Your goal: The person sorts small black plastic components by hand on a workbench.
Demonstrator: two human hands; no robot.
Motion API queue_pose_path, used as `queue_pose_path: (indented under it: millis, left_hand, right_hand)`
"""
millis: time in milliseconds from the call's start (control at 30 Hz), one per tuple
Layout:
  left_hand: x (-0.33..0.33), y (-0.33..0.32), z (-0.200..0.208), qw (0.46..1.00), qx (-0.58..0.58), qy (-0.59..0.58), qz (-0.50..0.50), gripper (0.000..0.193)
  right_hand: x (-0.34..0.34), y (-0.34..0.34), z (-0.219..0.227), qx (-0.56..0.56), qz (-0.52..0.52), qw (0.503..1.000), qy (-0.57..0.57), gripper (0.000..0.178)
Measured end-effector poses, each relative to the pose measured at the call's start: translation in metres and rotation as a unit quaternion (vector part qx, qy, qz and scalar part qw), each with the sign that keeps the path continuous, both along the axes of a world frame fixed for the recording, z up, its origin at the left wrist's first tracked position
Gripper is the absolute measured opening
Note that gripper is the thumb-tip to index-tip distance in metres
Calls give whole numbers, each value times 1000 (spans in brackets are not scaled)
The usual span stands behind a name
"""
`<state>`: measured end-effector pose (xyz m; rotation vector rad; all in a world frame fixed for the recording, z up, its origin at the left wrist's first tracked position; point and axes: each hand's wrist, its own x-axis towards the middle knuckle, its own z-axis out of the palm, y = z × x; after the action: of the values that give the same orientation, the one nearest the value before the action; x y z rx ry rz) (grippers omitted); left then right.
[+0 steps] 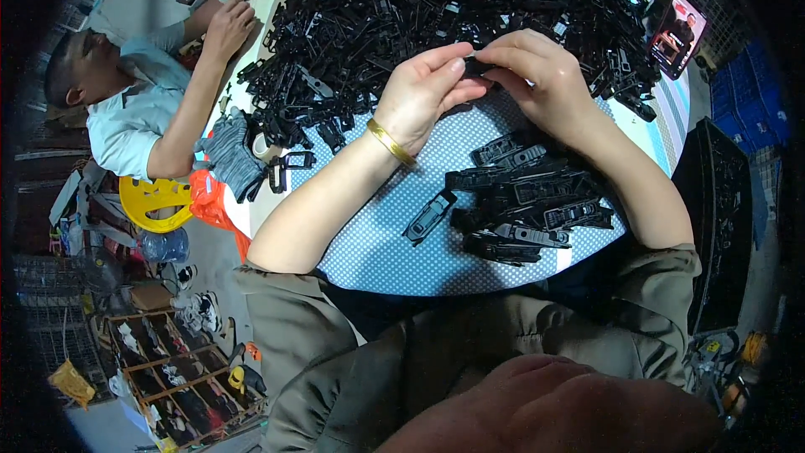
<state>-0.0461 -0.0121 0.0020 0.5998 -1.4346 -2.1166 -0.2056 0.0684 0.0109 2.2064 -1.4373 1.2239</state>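
My left hand (419,94), with a gold bangle (390,141) at its wrist, and my right hand (541,75) meet over the near edge of a big heap. Both pinch a small black plastic part (475,65) between thumbs and fingers. Most of that part is covered by the fingertips, so its exact kind is hidden. Below my right hand lies a smaller stack of long black plastic parts (537,193) with open frames. One similar black part (430,216) rests alone to the left of that stack, on the light dotted tablecloth (369,243).
The heap of black parts (360,25) covers the far table. At the left, a co-worker (134,92) sits with both hands at the table edge. A grey cloth (232,155) and a tape roll (264,147) lie nearby. A lit phone (677,33) stands at the right.
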Motion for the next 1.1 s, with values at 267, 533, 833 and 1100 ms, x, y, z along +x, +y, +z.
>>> queue_pose_path:
  millis: [267, 533, 833, 1100]
  left_hand:
    - [3, -7, -4, 996, 18, 61, -63, 39]
    - [-4, 12, -10, 996, 1, -8, -92, 39]
    - [-9, 24, -20, 986, -68, -42, -145, 35]
    - [-9, 22, -25, 998, 35, 37, -24, 36]
  right_hand:
    - [-3, 0, 2, -110, -8, 990, 92, 25]
    - [-75, -19, 4, 57, -116, 974, -185, 18]
    - [-102, -33, -30, 115, -309, 917, 226, 13]
    - [-60, -14, 2, 109, -82, 989, -54, 25]
